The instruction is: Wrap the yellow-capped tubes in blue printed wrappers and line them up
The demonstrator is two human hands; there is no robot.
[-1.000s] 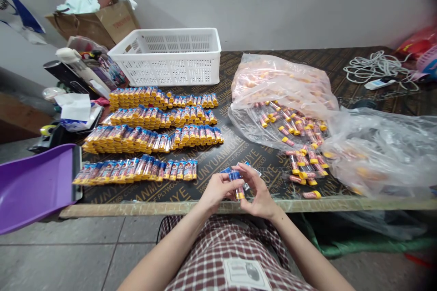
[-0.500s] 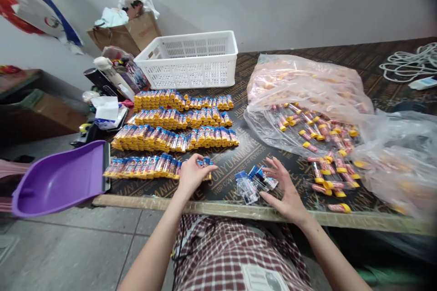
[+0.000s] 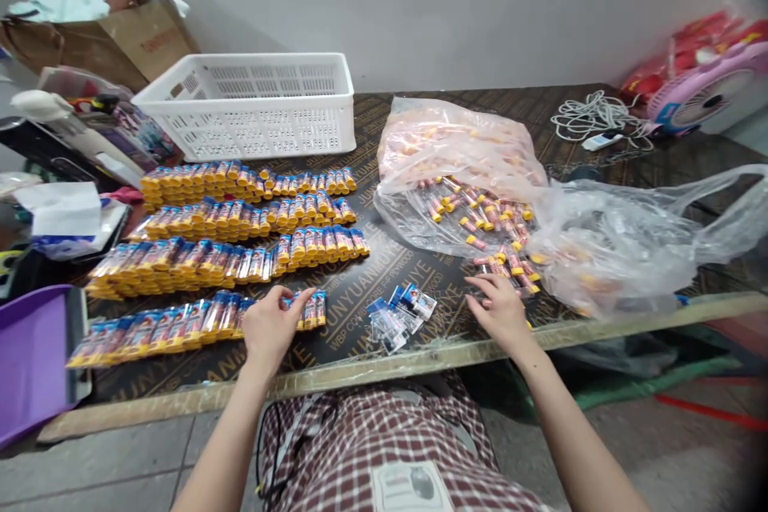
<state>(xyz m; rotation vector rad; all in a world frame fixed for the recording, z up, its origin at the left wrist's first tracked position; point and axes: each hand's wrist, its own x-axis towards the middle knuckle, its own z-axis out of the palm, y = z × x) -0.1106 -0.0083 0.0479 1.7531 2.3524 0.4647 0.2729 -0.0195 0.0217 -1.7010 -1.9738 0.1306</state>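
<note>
My left hand rests at the right end of the front row of small blue-and-yellow tubes, its thumb and forefinger apart. Whether it touches a tube is hard to see. My right hand hovers open, fingers pointing left, beside loose pink tubes with yellow caps. These spill from the mouth of a clear plastic bag. Between my hands lies a small pile of clear printed sleeves with blue edges. Behind the front row, more tubes lie stacked in several rows.
A white plastic basket stands at the back left, near a brown paper bag. At the left edge is a purple dustpan. A coiled white cable and a pink fan sit at the back right.
The view has swung to the right, bringing the fan into sight. My right hand has moved away from the sleeves toward the loose pink tubes. My left hand remains at the front row's end.
</note>
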